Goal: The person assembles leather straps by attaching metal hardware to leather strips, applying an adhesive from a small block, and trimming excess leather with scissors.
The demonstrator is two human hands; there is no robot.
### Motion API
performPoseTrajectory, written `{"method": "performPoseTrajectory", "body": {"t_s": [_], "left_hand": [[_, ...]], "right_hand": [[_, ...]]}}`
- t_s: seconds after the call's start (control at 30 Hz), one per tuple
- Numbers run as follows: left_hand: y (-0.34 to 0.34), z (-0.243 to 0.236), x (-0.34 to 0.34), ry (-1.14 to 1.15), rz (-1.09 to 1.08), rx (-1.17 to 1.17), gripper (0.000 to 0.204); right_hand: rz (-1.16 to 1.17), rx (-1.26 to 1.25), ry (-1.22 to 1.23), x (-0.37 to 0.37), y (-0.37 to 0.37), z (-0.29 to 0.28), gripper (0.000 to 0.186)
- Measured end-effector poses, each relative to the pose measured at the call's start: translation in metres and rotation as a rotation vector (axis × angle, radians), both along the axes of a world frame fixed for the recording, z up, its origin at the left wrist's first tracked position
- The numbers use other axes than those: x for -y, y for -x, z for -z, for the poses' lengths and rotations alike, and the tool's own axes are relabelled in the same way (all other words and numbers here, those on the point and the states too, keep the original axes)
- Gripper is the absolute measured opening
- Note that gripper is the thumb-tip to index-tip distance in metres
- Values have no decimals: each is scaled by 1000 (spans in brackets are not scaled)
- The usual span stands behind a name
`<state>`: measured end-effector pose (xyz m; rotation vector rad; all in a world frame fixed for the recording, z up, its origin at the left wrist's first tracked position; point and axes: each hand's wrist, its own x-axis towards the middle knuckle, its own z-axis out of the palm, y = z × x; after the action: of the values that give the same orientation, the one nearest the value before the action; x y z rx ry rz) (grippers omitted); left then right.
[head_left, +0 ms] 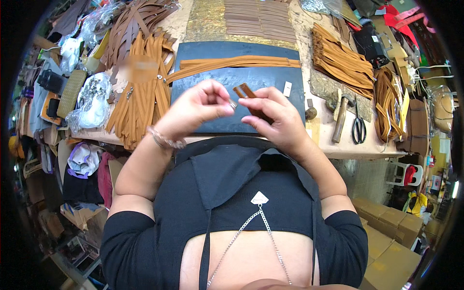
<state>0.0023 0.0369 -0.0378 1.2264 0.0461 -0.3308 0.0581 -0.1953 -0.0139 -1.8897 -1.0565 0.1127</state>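
Observation:
My left hand [205, 102] pinches a small silvery metal piece [233, 104] between thumb and fingers; its exact kind is too small to make out. Close beside it, my right hand [274, 112] is closed around a brown leather strap [245, 91], whose end sticks up past the fingers. The metal piece is near the strap; whether they touch I cannot tell. Both hands are above a dark mat [212, 123]. Across the mat, beyond my hands, lie long tan leather straps [232, 63]. A small white rectangular piece [287, 89] rests to the right of my right hand.
Tan straps with metal fittings [137, 104] are heaped at left, darker brown strips [130, 31] behind them. Brown strips [261, 19] lie at the far middle. On the right are a strap bundle [343, 63], a hammer [341, 118] and black-handled scissors [359, 128].

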Motion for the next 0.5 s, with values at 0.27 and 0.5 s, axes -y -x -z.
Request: {"method": "performPoseTrajectory", "body": {"t_s": [0.27, 0.5], "left_hand": [[4, -9, 33, -58, 97, 6, 15], [8, -21, 19, -147, -31, 36, 14]], "right_hand": [[2, 95, -93, 15, 8, 9, 26], [14, -404, -124, 21, 6, -1, 26]]}}
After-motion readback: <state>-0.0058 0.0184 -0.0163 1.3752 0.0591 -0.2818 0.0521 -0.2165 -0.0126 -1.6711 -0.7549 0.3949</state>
